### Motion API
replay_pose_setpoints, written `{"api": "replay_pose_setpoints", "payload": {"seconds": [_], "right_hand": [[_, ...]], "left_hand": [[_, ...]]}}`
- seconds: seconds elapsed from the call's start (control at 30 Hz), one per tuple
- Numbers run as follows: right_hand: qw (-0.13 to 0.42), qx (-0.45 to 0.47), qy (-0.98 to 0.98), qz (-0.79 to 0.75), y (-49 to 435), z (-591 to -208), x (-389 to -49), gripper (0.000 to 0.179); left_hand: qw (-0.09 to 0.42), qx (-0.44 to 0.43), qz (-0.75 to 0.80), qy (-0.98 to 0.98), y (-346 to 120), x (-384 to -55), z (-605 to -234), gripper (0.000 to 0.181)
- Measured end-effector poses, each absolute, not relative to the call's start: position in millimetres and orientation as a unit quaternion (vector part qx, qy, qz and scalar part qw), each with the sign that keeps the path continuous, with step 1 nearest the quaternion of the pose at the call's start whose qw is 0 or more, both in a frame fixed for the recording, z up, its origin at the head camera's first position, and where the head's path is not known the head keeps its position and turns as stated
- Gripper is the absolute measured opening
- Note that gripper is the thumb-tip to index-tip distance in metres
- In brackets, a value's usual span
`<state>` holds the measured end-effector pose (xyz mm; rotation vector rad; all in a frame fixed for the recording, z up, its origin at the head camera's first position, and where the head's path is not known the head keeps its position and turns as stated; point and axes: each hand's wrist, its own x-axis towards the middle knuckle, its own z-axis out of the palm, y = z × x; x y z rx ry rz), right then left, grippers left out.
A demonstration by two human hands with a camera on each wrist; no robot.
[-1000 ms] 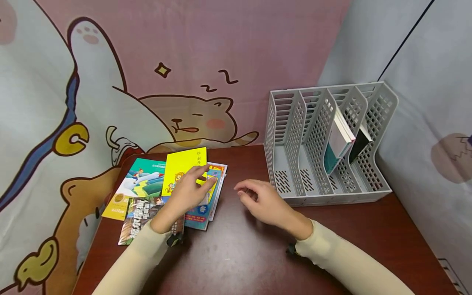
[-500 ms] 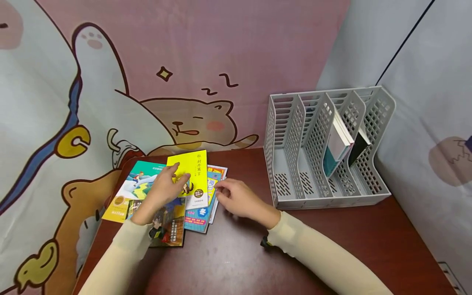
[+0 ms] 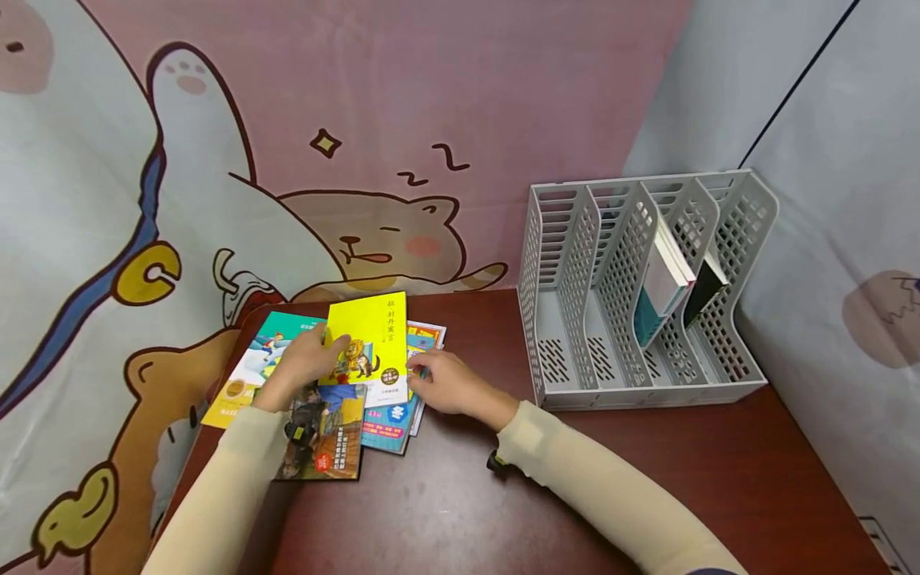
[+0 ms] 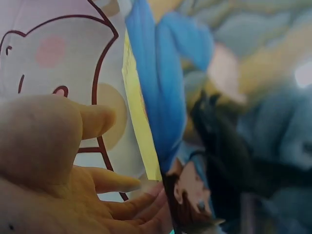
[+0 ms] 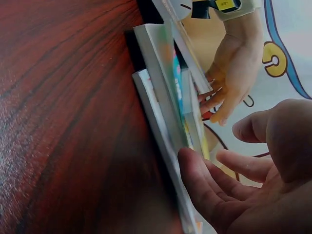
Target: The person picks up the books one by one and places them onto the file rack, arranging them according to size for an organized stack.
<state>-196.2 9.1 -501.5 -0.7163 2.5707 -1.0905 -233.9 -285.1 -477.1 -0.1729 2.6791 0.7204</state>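
A yellow book (image 3: 374,319) lies atop several others. My left hand (image 3: 303,361) is at its left edge, over the green book (image 3: 283,326) and a book with a brown picture cover (image 3: 334,447). In the left wrist view its fingers (image 4: 117,181) stretch to the books' edges. My right hand (image 3: 451,385) is by the yellow book's lower right edge, above the blue book (image 3: 388,435). Its loosely bent fingers (image 5: 192,170) touch or nearly touch the stack's side in the right wrist view. Neither hand grips a book.
A grey perforated file rack (image 3: 647,397) with several compartments stands on the right of the brown table (image 3: 446,495). A white and teal book (image 3: 661,287) and a black one (image 3: 704,289) stand in it. A cartoon-printed cloth (image 3: 431,96) hangs behind.
My left hand has drawn back leftward off the yellow book's cover to its left edge. My right hand has moved left from the bare table to the stack's right side.
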Motion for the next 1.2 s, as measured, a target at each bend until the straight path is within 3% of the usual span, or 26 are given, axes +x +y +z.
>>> {"api": "replay_pose_setpoints", "payload": {"seconds": [0.23, 0.6, 0.93, 1.2], "right_hand": [[0.114, -0.212, 0.893, -0.380, 3, -512, -201, 0.035], [0.129, -0.127, 0.882, -0.434, 3, -515, -203, 0.053], [0.158, -0.060, 0.839, -0.518, 17, -528, -206, 0.068], [0.178, 0.020, 0.778, -0.603, 31, -521, -207, 0.035]], "left_hand": [[0.198, -0.071, 0.244, 0.947, -291, -247, -482, 0.097], [0.187, -0.071, 0.264, 0.943, -286, -254, -488, 0.088], [0.168, -0.072, 0.326, 0.928, -272, -255, -486, 0.053], [0.194, -0.056, 0.427, 0.882, -253, -252, -486, 0.047]]}}
